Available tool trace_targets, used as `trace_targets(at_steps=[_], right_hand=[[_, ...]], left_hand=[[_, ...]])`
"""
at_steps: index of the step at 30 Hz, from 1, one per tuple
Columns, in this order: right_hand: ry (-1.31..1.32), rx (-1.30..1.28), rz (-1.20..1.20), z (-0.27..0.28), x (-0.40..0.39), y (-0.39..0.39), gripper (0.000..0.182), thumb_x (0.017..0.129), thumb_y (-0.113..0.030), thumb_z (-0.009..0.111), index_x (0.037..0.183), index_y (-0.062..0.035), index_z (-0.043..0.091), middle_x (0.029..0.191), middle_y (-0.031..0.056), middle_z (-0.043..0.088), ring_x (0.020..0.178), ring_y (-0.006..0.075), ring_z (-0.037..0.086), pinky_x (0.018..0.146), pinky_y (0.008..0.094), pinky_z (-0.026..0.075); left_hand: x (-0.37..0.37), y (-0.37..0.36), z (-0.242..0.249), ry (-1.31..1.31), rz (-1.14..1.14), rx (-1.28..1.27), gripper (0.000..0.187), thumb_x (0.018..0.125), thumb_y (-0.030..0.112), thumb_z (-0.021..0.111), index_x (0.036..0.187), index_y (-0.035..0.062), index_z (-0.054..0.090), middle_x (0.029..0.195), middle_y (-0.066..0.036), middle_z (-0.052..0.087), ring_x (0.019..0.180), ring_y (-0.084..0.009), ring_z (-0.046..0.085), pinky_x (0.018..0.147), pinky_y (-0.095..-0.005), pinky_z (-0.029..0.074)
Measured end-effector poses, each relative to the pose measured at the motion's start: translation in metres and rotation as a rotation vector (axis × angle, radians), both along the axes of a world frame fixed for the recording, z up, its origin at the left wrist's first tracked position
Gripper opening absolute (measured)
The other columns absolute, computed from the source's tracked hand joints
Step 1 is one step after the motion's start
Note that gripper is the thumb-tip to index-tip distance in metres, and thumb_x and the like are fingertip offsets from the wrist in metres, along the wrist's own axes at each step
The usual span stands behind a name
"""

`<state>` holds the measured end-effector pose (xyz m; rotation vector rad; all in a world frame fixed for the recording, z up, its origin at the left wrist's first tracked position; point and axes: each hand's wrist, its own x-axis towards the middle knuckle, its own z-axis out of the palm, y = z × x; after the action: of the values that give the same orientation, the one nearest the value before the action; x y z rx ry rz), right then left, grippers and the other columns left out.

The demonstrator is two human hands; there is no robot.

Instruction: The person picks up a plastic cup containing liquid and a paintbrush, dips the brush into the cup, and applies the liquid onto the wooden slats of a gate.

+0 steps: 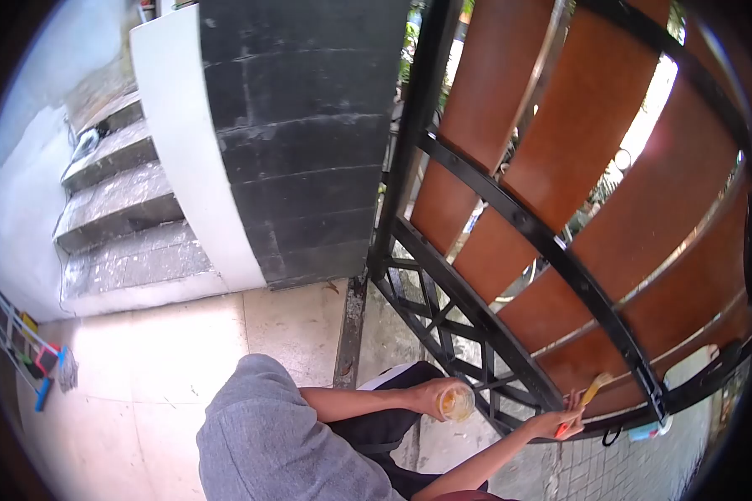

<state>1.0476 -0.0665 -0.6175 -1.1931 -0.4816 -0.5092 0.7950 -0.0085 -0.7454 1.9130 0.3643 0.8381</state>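
My left hand [430,398] is wrapped round a clear jar [457,404] with some yellowish liquid inside, held over my knee. Farther right, my right hand [570,420] grips a paintbrush [595,388] with an orange-red handle. Its pale yellow bristles overlap the lower part of a brown plank [572,363] in this view. The planks belong to a gate [560,250] with a black metal frame, which rises in front of me. My right fingers are close to the frame's bottom bar.
Left of the gate stands a dark tiled wall [305,142] with a white edge. Grey steps [125,209] climb beyond it. A mop [65,367] and a ladder-like metal frame [8,321] are at the far left. A metal floor track [351,326] crosses the pale tiles.
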Motion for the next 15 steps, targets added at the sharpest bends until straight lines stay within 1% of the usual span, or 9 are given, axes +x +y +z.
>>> trace_targets(at_steps=[2,3,4,6,10,11,12,14,15], right_hand=[[0.156,0.061,0.027,-0.029,0.0,0.002,0.029,0.102,-0.021,0.051,0.087,0.0028,0.046,0.093,0.0256,0.071,0.082,0.0287,0.072,0.068,0.0316,0.058],[0.234,0.111,0.042,-0.045,0.001,-0.001,0.027,0.102,-0.021,0.051,0.089,0.003,0.047,0.091,0.0264,0.07,0.081,0.0305,0.072,0.068,0.0318,0.058],[0.304,0.169,0.028,-0.045,-0.007,-0.006,0.026,0.101,-0.019,0.051,0.089,0.0036,0.047,0.091,0.0269,0.07,0.081,0.0321,0.072,0.068,0.0328,0.058],[0.22,0.13,-0.048,-0.034,-0.012,-0.016,0.023,0.101,-0.014,0.051,0.091,0.0062,0.047,0.091,0.0266,0.07,0.079,0.032,0.072,0.07,0.0326,0.06],[0.014,0.097,-0.137,0.018,-0.027,-0.012,0.021,0.101,-0.011,0.051,0.093,0.0083,0.048,0.091,0.0247,0.069,0.081,0.0303,0.072,0.072,0.032,0.06],[0.008,0.126,-0.094,0.013,-0.02,-0.006,0.021,0.101,-0.014,0.051,0.095,0.0065,0.05,0.089,0.0222,0.069,0.079,0.0268,0.071,0.071,0.0315,0.06],[0.079,0.098,-0.125,0.004,-0.024,-0.006,0.024,0.1,-0.016,0.05,0.097,0.0075,0.052,0.088,0.023,0.069,0.078,0.0286,0.07,0.072,0.0354,0.059],[0.205,0.027,-0.171,-0.007,-0.032,0.005,0.033,0.098,-0.022,0.047,0.099,0.0097,0.057,0.086,0.0245,0.069,0.077,0.0322,0.068,0.073,0.0434,0.057],[0.181,0.02,-0.166,-0.009,-0.042,0.014,0.033,0.098,-0.022,0.047,0.099,0.0096,0.057,0.086,0.0244,0.069,0.077,0.032,0.068,0.073,0.0431,0.057]], left_hand=[[-0.013,0.002,0.005,-0.026,0.044,0.041,0.081,0.057,0.017,0.088,0.127,0.0049,0.05,0.117,-0.012,0.058,0.113,-0.025,0.057,0.098,-0.0368,0.045],[-0.016,0.005,0.004,-0.027,0.062,0.026,0.081,0.057,0.017,0.088,0.127,0.0049,0.05,0.117,-0.012,0.058,0.113,-0.025,0.057,0.098,-0.0366,0.045],[-0.02,0.007,0.001,-0.025,0.078,0.011,0.082,0.057,0.017,0.089,0.127,0.0049,0.05,0.117,-0.012,0.058,0.113,-0.0249,0.057,0.098,-0.0364,0.046],[-0.028,0.009,0.001,-0.046,0.073,-0.066,0.082,0.057,0.018,0.09,0.128,0.0055,0.049,0.116,-0.011,0.058,0.113,-0.0243,0.058,0.098,-0.0356,0.046],[-0.045,0.008,0.022,0.048,0.082,-0.022,0.086,0.061,0.021,0.089,0.134,0.0066,0.046,0.119,-0.011,0.059,0.114,-0.0241,0.058,0.097,-0.0371,0.046],[-0.041,0.013,0.014,-0.021,0.103,-0.044,0.083,0.061,0.019,0.089,0.132,0.0074,0.048,0.113,-0.01,0.059,0.107,-0.023,0.058,0.093,-0.0358,0.046],[-0.039,0.015,0.012,-0.091,0.122,-0.062,0.08,0.061,0.016,0.088,0.13,0.0081,0.049,0.106,-0.008,0.059,0.1,-0.0219,0.059,0.088,-0.0345,0.047],[-0.028,0.023,0.003,-0.162,0.102,-0.138,0.083,0.061,0.016,0.087,0.132,0.0075,0.046,0.101,-0.009,0.058,0.098,-0.0227,0.059,0.087,-0.0351,0.047],[-0.024,0.029,-0.002,-0.195,0.083,-0.157,0.084,0.061,0.016,0.087,0.133,0.0071,0.044,0.1,-0.009,0.058,0.097,-0.0232,0.059,0.086,-0.0359,0.047]])
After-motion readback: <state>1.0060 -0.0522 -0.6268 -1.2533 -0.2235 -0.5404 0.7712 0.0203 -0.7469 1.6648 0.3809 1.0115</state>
